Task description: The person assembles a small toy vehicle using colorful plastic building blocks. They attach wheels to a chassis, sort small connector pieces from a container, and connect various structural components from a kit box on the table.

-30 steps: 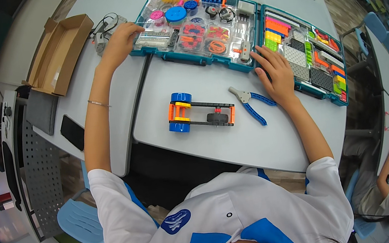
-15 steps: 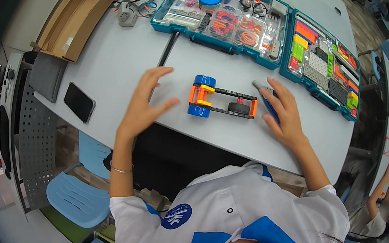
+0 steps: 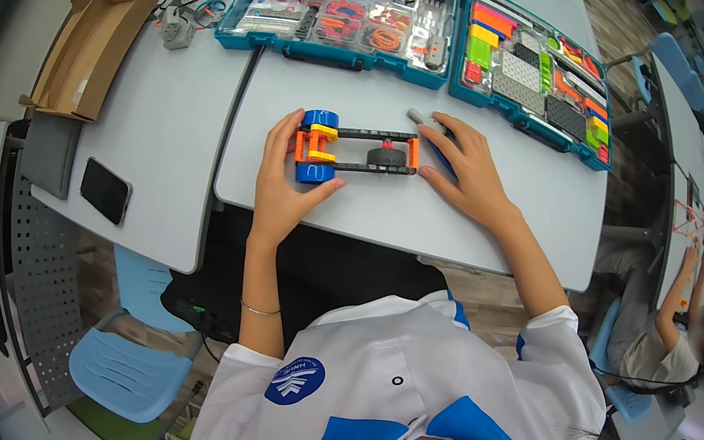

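Note:
A small building-kit vehicle [image 3: 353,164] lies on the table before me, with two blue wheels, orange and yellow blocks, a dark beam frame and a dark wheel near its right end. My left hand [image 3: 280,169] curves round the blue-wheeled end, fingers behind it and thumb by the nearer wheel. At the orange end is my right hand [image 3: 468,160], its fingers apart and its thumb close to the frame. Partly covered by those right fingers lies a tool with a grey tip [image 3: 423,120] and blue parts; its kind is hard to make out.
Beyond the vehicle stand a teal parts case [image 3: 343,28] and a second teal case [image 3: 530,78] of colourful beams. A phone [image 3: 106,190] and a cardboard box [image 3: 90,54] lie left, near grey electrical parts [image 3: 178,28]. Blue chairs [image 3: 127,364] stand below; another person [image 3: 680,345] sits right.
My left hand has come right, from hanging open beside the vehicle to closing round its wheeled end. My right hand has come nearer the orange end. The whole view has shifted.

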Available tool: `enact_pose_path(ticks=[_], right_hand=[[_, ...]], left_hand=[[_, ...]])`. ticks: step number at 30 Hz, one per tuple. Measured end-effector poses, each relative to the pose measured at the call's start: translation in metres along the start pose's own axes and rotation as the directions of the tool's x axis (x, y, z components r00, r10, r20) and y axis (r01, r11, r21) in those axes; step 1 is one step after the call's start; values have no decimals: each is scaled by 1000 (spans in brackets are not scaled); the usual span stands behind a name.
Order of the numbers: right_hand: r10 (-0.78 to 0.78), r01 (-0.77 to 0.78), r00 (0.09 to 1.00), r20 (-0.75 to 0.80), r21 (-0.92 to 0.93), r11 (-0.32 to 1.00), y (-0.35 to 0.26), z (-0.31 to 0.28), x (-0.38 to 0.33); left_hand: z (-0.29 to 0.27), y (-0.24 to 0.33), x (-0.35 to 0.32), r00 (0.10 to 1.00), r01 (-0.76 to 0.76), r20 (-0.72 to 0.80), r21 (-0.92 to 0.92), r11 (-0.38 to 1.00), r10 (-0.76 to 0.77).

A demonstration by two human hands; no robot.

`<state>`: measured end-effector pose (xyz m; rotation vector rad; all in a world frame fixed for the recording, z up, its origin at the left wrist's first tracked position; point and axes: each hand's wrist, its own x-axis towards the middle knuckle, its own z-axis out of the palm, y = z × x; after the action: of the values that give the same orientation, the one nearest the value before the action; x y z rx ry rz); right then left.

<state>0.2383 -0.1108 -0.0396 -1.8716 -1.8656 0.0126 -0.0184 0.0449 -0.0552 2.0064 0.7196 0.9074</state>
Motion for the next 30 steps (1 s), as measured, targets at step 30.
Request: enact_pose_path(ticks=[30], right_hand=[[-241,247,966,-96,56,967,2,25,16]], left_hand=[[13,-4,-14,973,-1,-233,19,1000,5]])
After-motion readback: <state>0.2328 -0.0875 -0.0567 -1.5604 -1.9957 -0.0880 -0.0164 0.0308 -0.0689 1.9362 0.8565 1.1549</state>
